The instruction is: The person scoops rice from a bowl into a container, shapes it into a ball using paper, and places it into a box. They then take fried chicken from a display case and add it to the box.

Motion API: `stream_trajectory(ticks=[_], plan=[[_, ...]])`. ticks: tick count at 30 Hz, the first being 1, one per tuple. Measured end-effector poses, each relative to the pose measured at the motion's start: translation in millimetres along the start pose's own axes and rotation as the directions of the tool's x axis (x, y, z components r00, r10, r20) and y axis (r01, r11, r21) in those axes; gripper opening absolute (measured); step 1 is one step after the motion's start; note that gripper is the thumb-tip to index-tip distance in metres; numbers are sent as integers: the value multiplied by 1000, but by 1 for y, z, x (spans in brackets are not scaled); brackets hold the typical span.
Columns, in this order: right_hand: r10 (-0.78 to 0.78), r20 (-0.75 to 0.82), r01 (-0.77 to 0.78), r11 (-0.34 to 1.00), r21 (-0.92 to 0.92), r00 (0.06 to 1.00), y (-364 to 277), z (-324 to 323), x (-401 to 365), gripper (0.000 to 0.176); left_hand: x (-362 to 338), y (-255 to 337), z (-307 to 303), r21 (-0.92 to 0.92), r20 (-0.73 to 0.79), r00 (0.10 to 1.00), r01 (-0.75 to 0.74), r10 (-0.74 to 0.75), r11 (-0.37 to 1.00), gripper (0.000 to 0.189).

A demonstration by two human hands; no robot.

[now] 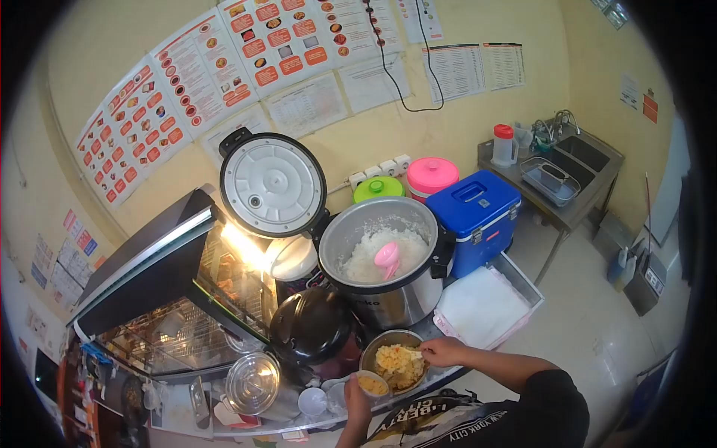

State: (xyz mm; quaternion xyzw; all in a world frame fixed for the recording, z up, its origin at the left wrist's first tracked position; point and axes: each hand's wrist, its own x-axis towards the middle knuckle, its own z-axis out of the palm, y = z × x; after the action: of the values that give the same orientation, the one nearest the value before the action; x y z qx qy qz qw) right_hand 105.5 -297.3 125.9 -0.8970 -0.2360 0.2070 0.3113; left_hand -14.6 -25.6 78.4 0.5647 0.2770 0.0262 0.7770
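metal bowl (385,338), crowded counter (427,328), yellow walls (515,22)

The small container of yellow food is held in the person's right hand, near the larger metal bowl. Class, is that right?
Wrong hand: the head view shows the left hand holding the small container of yellow food, near the larger metal bowl.

We see a bright room, warm glare at the cabinet (183,299), shine on the steel lid (252,383), bowed straight lines and a black, blurred border.
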Motion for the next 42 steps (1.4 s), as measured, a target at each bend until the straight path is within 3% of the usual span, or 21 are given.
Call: stream_trajectory(ticks=[2, 5, 9, 11, 17, 23, 26, 29, 32, 35, 38, 40, 42], plan=[[6, -37, -8, 999, -49, 999, -26, -20, -13, 31, 32, -17, 6, -112, 107, 994, 43, -31, 993, 61], [-173, -86, 134, 932, -336, 981, -35, -4, -20, 34, 36, -13, 37, -312, 217, 973, 141, -74, 940, 61], [-133, 47, 141, 936, -323, 990, -51, 17, -34, 50, 48, -20, 57, -392, 275, 958, 187, -79, 901, 63], [-154, 137, 191, 929, -318, 979, -49, 20, -33, 59, 55, -23, 56, -385, 227, 968, 193, -110, 902, 56], [-188, 283, 270, 920, -283, 940, -52, 3, -28, 56, 47, -1, 59, -374, 292, 931, 323, -220, 870, 59], [-186, -32, 177, 967, -186, 982, -71, -59, -44, 33, 26, 11, 55, -455, 371, 911, 348, -181, 820, 72], [-96, -80, 104, 989, 103, 992, -54, -68, -37, 28, 26, 7, 47, -487, 395, 904, 357, -163, 797, 72], [-248, -9, 241, 929, 281, 969, -6, -9, -7, 29, 26, 11, 53, -467, 366, 920, 313, -141, 827, 73], [-197, -9, 198, 979, 58, 980, -36, 0, -20, 28, 27, 7, 51, -416, 366, 923, 278, -120, 866, 75], [-288, 83, 285, 958, 41, 954, -46, -24, -18, 31, 22, 14, 49, -397, 449, 891, 265, -66, 879, 77], [-212, 80, 177, 934, 310, 974, -40, -48, -10, 31, 5, 27, 49, -422, 481, 875, 292, -61, 858, 78], [-190, 146, 154, 962, 227, 971, -32, -37, -2, 29, 3, 30, 53, -423, 470, 882, 257, -32, 869, 80], [-214, 194, 169, 960, 223, 957, -33, -18, 1, 28, 9, 25, 48, -408, 515, 852, 340, -94, 848, 82]])
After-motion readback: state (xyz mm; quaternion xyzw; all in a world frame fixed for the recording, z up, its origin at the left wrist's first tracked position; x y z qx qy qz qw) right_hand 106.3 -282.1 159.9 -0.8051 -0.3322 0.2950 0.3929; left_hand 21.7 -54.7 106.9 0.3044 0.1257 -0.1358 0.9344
